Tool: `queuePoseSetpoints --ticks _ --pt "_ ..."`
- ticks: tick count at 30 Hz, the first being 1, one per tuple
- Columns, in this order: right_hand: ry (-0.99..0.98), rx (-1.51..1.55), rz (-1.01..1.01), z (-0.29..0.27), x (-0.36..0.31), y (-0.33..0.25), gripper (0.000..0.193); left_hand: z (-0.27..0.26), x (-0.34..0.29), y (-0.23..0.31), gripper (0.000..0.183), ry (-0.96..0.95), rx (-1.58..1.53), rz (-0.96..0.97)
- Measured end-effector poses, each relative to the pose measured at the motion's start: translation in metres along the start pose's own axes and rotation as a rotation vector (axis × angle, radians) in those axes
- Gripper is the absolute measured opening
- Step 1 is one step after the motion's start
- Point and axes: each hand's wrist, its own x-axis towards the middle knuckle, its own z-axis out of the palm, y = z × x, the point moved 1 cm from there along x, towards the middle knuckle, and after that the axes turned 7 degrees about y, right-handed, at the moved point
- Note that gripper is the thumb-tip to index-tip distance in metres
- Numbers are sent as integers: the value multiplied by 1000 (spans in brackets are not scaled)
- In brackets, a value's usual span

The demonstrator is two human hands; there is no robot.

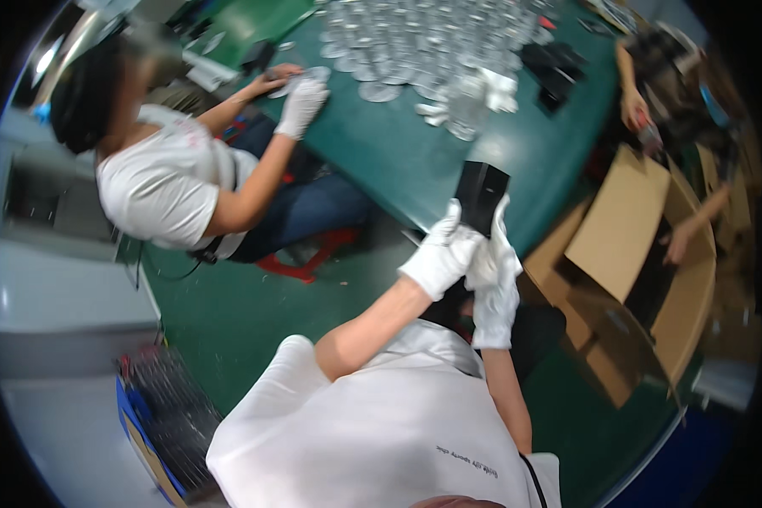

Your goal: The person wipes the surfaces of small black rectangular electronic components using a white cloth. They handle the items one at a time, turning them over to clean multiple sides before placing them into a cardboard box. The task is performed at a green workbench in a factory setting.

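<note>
A black rectangular box [483,188] stands upright between my hands, near the front edge of the green table. My left hand [443,251], in a white glove, grips its left lower side. The white-gloved right hand [495,269] closes on the box's right lower side. My fingers partly cover the bottom of the box. Beyond it on the table is a clear glass-like container [466,108], with a white glove [499,91] lying against it. Several flat black pieces [554,69] lie farther back to the right.
Many clear round containers [398,42] crowd the back of the green table [381,140]. A co-worker [173,178] sits at the left on a red stool [305,262]. Open cardboard boxes [622,224] stand at the right, beside another person's arms. A crate of dark items [165,415] is at lower left.
</note>
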Motion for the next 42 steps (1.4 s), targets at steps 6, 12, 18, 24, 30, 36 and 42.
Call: queuePoseSetpoints --ticks 6,12,18,24,30,36,42 --pt "-54 -34 -227 -31 -15 18 68 11 8 -6 38 457 206 422" --pt "66 24 -151 -50 -17 0 65 -3 -45 -29 36 487 345 320" --pt "116 42 -124 -56 -14 7 64 -11 -62 18 35 487 1199 804" --pt "114 110 -92 -58 -14 10 64 114 -12 46 71 -270 3018 1180" --pt "142 136 -133 -59 -13 1 63 119 33 53 65 -789 3062 944" --pt "381 40 -489 -61 -28 -30 67 107 14 37 87 -70 1677 172" --pt "179 -596 -1258 -14 -55 -79 28 71 -5 12 90 -45 1707 279"
